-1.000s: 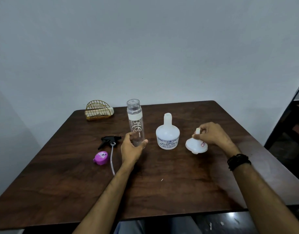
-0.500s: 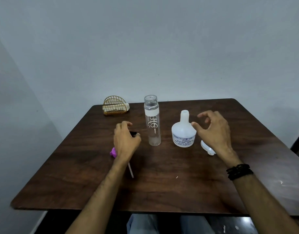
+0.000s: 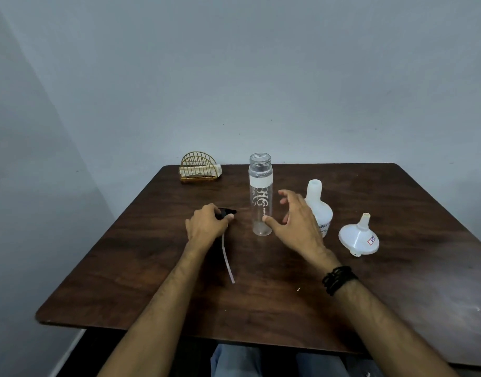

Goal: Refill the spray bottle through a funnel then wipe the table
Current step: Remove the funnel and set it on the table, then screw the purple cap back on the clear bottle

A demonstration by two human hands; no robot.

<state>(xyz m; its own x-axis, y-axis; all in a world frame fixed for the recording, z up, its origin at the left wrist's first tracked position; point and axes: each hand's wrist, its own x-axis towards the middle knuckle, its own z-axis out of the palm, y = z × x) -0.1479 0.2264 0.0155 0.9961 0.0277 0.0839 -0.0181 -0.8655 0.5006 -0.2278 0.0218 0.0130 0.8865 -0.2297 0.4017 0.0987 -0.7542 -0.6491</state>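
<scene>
Left hand: my left hand [image 3: 206,224] lies left of centre in the frame, fingers curled down around the black spray head [image 3: 226,212], whose nozzle pokes out to the right of my knuckles.
Tube: the spray head's thin pale tube [image 3: 227,257] trails from under my left hand toward the bottom of the frame, lying flat on the counter [image 3: 261,295].
Right hand: my right hand [image 3: 296,224] is near the centre of the frame, fingers spread apart and holding nothing, thumb tip just beside the lower part of the spray bottle; I cannot tell whether it touches.
Wrist: a black bracelet [image 3: 338,278] sits on my right wrist.
Spray bottle: the clear bottle [image 3: 260,194] stands upright between my two hands, its top uncapped, a white band below the neck.
Refill bottle: a white squat bottle [image 3: 316,205] with a narrow neck stands just right of my right hand, partly hidden behind it.
Funnel: the white funnel [image 3: 359,238] rests wide end down on the counter, spout up, at the right of the frame, apart from the refill bottle.
Holder: a gold wire holder [image 3: 198,167] with something pale inside sits at the far left edge of the counter, by the wall.
</scene>
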